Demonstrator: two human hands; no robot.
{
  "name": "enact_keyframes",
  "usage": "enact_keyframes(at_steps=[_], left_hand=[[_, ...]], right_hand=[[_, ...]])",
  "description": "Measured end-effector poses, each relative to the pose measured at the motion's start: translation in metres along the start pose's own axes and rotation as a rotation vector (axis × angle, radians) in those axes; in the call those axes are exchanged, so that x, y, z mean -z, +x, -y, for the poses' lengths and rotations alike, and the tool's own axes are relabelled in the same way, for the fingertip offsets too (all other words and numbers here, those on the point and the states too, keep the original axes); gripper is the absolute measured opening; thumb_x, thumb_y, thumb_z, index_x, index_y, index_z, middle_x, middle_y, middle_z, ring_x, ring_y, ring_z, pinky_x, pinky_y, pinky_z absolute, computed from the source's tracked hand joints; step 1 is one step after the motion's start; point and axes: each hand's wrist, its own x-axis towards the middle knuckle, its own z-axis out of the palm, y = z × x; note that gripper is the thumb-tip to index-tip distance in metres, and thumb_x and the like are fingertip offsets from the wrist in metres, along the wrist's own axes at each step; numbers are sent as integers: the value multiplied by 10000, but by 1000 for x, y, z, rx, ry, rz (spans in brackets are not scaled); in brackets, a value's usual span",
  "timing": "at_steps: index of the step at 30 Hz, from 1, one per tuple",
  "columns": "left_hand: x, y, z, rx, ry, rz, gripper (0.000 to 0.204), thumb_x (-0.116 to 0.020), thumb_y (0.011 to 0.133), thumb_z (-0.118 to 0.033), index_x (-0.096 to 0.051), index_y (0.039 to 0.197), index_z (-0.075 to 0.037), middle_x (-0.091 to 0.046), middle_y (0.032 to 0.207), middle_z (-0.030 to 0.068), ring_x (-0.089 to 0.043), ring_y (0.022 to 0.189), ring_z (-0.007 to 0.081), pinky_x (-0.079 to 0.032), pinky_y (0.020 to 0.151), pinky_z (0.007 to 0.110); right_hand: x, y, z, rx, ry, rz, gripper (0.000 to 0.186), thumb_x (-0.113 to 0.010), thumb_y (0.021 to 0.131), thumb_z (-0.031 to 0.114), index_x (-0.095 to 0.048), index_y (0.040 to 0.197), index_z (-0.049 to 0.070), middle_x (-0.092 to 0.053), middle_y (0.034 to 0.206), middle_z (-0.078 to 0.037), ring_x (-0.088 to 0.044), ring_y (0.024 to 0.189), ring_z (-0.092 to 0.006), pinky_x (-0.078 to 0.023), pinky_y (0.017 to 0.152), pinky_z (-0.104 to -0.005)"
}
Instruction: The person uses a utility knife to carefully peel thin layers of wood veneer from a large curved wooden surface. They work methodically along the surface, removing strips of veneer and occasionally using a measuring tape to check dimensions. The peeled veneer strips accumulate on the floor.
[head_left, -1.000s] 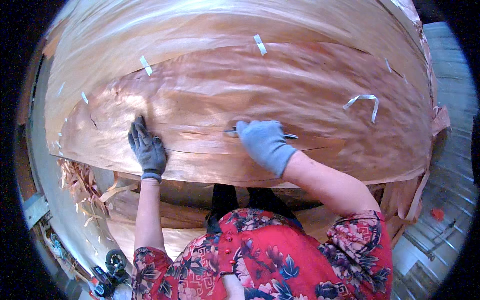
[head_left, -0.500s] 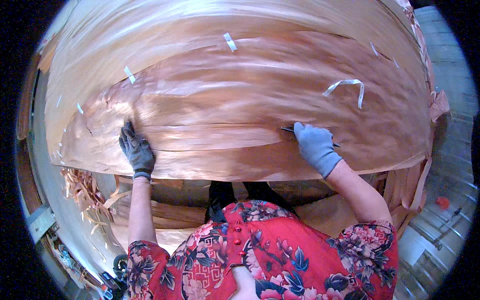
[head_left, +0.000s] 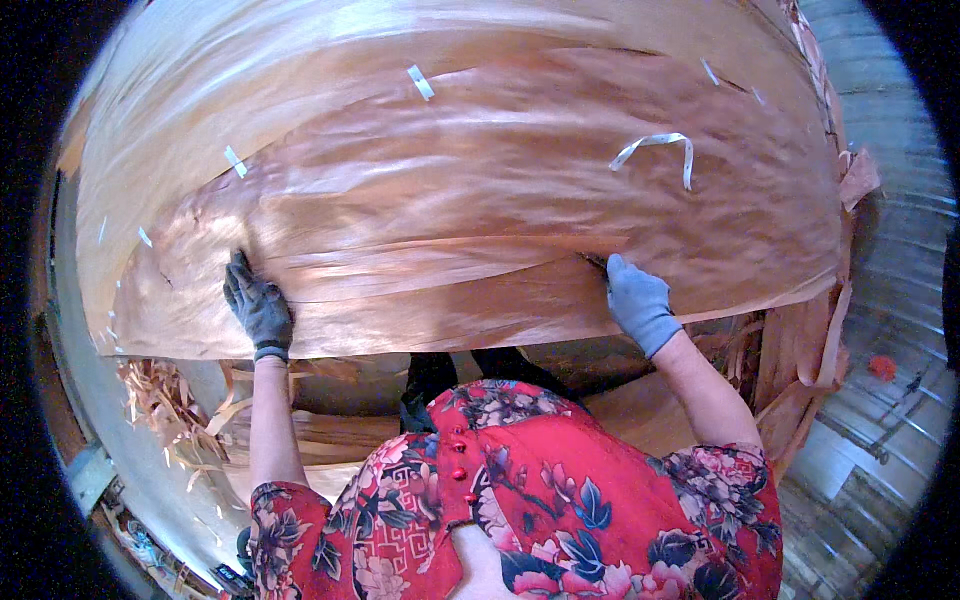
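A wide sheet of brown wood veneer point(head_left: 480, 180) spreads before me, with a slit or seam running lengthwise across its near part. My left hand point(head_left: 259, 308), in a grey glove with a darker palm side, lies flat on the veneer near its left end, fingers stretched forward. On the right, my right hand point(head_left: 639, 303), also gloved in grey, is closed around a slim dark knife point(head_left: 594, 260). Its tip points left and touches or nearly touches the veneer at the right end of the slit; the handle is mostly hidden by the fingers.
Short white tape pieces point(head_left: 421, 83) sit along the sheet's far curved edge. A loose curled white tape strip point(head_left: 655, 143) lies at right. Below the near edge at left hang veneer scraps point(head_left: 160, 395). A red object point(head_left: 882, 368) rests on the floor at right.
My right hand has shifted slightly left and down in the view with the knife. The whole view has also shifted a little. My left hand stays flat on the veneer.
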Motion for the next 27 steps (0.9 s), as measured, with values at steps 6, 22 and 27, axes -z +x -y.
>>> enact_keyframes(at_steps=[6,22,27], left_hand=[[4,2,-7,74,-3,37,650,-369,901,-321,-156,1437,-22,-284,1477,109,-210,1369,320,-105,1115,451],[7,-3,-3,76,1,13,660,-434,880,-270,-185,1429,0,-241,1494,112,-198,1379,312,-98,1119,461],[10,-2,-7,72,-41,-3,645,-427,890,-303,-217,1427,-13,-253,1488,118,-212,1374,320,-97,1120,460]], right_hand=[[-2,-4,-11,58,7,-48,150,-556,788,132,-503,923,92,-639,727,-108,-650,637,-304,-504,516,-416],[10,3,-19,-172,1052,-458,473,-620,872,239,-477,1304,109,-644,871,-21,-594,646,-145,-472,532,-292],[50,-39,36,-166,1289,49,450,-589,850,95,-493,1285,28,-585,1076,-9,-543,918,-102,-445,804,-231]])
